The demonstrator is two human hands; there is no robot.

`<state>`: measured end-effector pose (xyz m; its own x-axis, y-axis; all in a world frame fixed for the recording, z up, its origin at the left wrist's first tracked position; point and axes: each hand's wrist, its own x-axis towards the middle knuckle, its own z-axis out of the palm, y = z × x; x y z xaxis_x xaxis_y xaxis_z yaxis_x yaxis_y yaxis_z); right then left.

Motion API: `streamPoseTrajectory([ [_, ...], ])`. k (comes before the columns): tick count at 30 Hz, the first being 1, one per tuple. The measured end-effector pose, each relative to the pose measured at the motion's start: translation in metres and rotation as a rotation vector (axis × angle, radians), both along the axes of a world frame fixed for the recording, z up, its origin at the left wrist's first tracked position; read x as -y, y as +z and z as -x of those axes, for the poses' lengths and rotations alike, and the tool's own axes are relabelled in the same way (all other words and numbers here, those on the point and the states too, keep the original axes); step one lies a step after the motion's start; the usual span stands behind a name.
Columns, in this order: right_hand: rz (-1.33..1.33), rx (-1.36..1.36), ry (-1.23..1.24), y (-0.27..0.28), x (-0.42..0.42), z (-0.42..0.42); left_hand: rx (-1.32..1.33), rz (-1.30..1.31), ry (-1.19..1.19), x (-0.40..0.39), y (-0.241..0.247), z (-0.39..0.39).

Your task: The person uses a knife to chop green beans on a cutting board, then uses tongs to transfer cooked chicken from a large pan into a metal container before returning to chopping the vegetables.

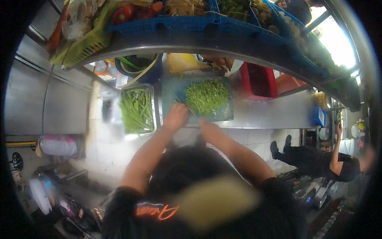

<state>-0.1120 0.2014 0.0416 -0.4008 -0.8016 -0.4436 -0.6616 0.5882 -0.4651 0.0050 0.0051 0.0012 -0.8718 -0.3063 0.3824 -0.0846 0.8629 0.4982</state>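
Observation:
My right hand (209, 131) grips the handle of a kitchen knife (190, 110), whose blade points up and left across the green cutting board (229, 115). Beside the blade, at the board's lower left, my left hand (176, 116) rests with its fingers bent; what lies under the fingertips is hidden, so I cannot tell if it holds anything. A heap of cut green beans (206, 96) covers the board's middle and right, to the right of the blade. Left of the board stands a metal tray (154, 111) of long, uncut green beans (136, 109).
A shelf with blue baskets (185, 24) of vegetables and a yellow-green basket (86, 44) crosses above the steel counter (268, 115). Behind the board are a dark blue bucket (155, 67) and a red plastic container (259, 80). A person (319, 162) stands at the far right.

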Motion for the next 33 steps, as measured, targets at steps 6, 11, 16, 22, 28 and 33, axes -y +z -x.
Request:
streamPoseTrajectory([
  [6, -0.139, -0.044, 0.167, 0.077, 0.036, 0.020, -0.043, -0.042, 0.266, 0.008, -0.005, -0.004],
  [11, 0.209, -0.055, 0.041, 0.008, -0.012, 0.002, 0.030, -0.034, 0.223, 0.013, -0.005, 0.002],
  [16, -0.115, -0.012, 0.082, 0.046, 0.023, 0.009, 0.042, -0.037, 0.168, 0.014, -0.002, -0.004],
  [22, -0.012, -0.022, 0.061, 0.026, -0.002, 0.000, -0.006, -0.056, 0.125, 0.011, 0.004, -0.002],
  [28, -0.007, -0.015, 0.158, 0.057, 0.009, 0.010, -0.003, -0.019, 0.077, 0.018, -0.006, -0.007],
  [33, 0.095, 0.037, 0.026, 0.021, -0.007, -0.002, -0.013, -0.037, 0.063, 0.015, -0.005, -0.004],
])
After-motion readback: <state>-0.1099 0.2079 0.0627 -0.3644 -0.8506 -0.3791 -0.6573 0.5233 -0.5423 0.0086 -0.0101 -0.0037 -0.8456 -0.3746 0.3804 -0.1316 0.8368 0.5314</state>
